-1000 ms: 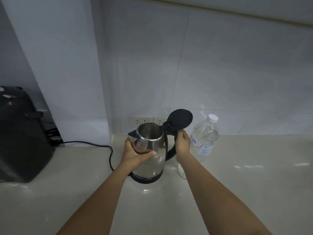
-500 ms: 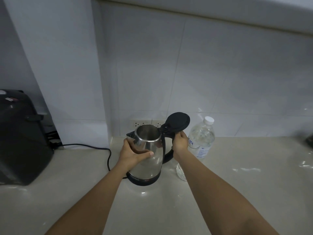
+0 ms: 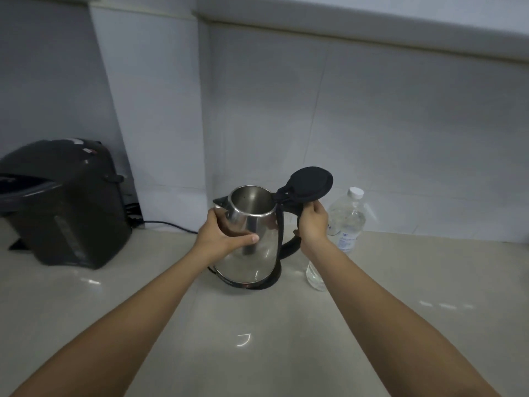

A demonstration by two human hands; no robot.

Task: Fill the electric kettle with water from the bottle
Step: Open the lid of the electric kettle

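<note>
Gripping steel kettle [image 3: 252, 239] body, left hand [image 3: 221, 234]; right hand [image 3: 313, 223] closed around handle, lid [image 3: 310, 184] flipped up. Kettle on counter [image 3: 257, 325]; capped bottle [image 3: 343, 224] just right.

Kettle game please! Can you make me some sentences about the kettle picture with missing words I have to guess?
1. The kettle's black lid is flipped ____.
2. The left hand grips the kettle's shiny body, and the right hand is at its ____.
3. The water bottle stands on the kettle's right, and its white cap is still ____.
4. A big black appliance sits on the counter to the kettle's ____.

Missing words: open; handle; on; left
</note>
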